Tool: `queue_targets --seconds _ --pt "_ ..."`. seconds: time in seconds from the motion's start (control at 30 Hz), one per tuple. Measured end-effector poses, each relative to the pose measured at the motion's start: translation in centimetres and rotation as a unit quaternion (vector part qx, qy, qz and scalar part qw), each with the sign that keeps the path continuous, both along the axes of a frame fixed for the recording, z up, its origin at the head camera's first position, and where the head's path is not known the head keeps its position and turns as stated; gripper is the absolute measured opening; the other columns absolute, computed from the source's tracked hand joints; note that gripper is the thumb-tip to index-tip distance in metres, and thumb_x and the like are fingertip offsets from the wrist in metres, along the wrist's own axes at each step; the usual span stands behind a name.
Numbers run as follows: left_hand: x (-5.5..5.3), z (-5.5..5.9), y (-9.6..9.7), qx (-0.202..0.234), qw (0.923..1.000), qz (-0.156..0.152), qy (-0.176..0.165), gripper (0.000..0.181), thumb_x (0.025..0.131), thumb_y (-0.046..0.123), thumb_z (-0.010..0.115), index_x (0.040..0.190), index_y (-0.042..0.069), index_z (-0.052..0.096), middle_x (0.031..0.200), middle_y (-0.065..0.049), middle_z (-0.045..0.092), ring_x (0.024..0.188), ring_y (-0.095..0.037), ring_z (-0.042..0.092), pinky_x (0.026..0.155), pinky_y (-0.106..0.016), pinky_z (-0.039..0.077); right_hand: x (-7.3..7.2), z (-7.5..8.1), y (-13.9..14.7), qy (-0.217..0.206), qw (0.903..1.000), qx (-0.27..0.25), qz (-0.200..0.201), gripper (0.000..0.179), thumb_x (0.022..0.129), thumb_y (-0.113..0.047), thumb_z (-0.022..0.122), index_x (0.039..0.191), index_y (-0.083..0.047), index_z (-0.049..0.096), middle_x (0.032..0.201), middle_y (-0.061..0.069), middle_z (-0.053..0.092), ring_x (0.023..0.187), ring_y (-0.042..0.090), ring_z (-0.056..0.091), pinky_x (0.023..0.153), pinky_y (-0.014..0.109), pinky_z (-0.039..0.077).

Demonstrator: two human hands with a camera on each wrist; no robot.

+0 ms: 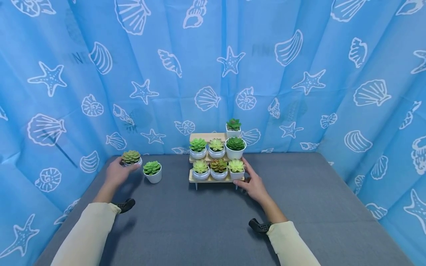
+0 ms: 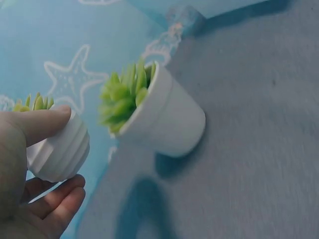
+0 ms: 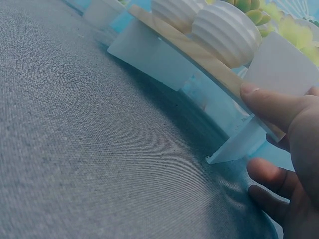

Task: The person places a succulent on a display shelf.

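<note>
My left hand (image 1: 116, 173) grips a potted succulent (image 1: 131, 157) at the table's far left. In the left wrist view its ribbed white pot (image 2: 62, 149) sits between my thumb and fingers, raised off the cloth. A second succulent in a smooth white pot (image 1: 154, 174) stands just right of it. At the centre back is a tiered wooden stand (image 1: 208, 137) holding several potted succulents. My right hand (image 1: 254, 184) holds the right end of its lowest shelf, thumb on the front edge (image 3: 219, 74). Beside that thumb is a square white pot (image 3: 281, 64) with a pale green succulent.
Dark grey cloth covers the table (image 1: 186, 225). Behind it and along both sides hangs a blue curtain (image 1: 213, 74) with white shell and starfish prints. On the stand's top tier, one square-potted succulent (image 1: 233, 128) stands at the right end.
</note>
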State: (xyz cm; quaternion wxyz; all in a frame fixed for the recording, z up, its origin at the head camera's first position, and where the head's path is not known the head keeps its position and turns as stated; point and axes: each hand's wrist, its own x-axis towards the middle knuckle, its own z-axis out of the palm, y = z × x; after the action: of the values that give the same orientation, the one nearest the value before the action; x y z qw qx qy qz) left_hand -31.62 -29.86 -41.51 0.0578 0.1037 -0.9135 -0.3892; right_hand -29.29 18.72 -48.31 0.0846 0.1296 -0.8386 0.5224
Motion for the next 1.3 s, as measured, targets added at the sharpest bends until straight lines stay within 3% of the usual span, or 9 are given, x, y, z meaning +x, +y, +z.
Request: queue_targets --seconds 0.4,0.63,0.93,1.1,1.3 --pt "-1.7 3.3 4.1 0.034 0.9983 -0.04 0.024 0.084 0.089 0.045 0.068 0.147 -0.003 0.033 0.145 -0.028 0.039 0.132 -0.045 0.036 0.101 -0.057 0.038 -0.1 -0.2 0.0 0.002 1.0 0.005 -0.004 0.093 0.083 -0.021 0.08 0.156 -0.028 0.023 0.141 0.019 0.049 0.086 0.024 0.055 0.068 0.034 0.048" --pt "-2.1 3.9 6.5 0.055 0.9961 -0.061 0.033 0.079 0.09 0.042 0.068 0.147 -0.002 0.035 0.144 -0.026 0.039 0.131 -0.044 0.037 0.1 -0.057 0.039 0.0 -0.1 -0.1 0.0 1.0 0.005 0.0 0.093 0.083 -0.021 0.08 0.156 -0.028 0.023 0.141 0.02 0.048 0.081 0.022 0.055 0.066 0.033 0.048" --pt "-3.0 4.6 9.2 0.095 0.9932 -0.056 0.037 0.076 0.089 0.041 0.07 0.146 0.002 0.038 0.146 -0.023 0.038 0.132 -0.041 0.036 0.1 -0.056 0.04 0.0 0.0 -0.1 -0.006 1.0 0.001 -0.002 0.092 0.083 -0.019 0.079 0.156 -0.028 0.023 0.145 0.02 0.044 0.077 0.021 0.054 0.066 0.032 0.047" --pt "-3.5 5.1 10.4 0.111 0.9917 -0.056 0.033 0.078 0.09 0.04 0.07 0.148 0.002 0.035 0.147 -0.024 0.035 0.132 -0.042 0.035 0.1 -0.056 0.039 0.0 0.1 -0.1 0.001 1.0 -0.001 -0.003 0.092 0.083 -0.02 0.079 0.156 -0.028 0.024 0.145 0.019 0.044 0.082 0.023 0.054 0.067 0.033 0.047" --pt "-3.5 5.2 11.9 0.148 0.9871 -0.042 0.043 0.069 0.09 0.036 0.071 0.143 0.002 0.043 0.135 -0.023 0.047 0.12 -0.038 0.049 0.097 -0.053 0.042 0.0 0.1 -0.1 -0.002 1.0 0.004 -0.003 0.092 0.083 -0.02 0.079 0.156 -0.029 0.023 0.144 0.02 0.045 0.097 0.028 0.055 0.07 0.034 0.048"
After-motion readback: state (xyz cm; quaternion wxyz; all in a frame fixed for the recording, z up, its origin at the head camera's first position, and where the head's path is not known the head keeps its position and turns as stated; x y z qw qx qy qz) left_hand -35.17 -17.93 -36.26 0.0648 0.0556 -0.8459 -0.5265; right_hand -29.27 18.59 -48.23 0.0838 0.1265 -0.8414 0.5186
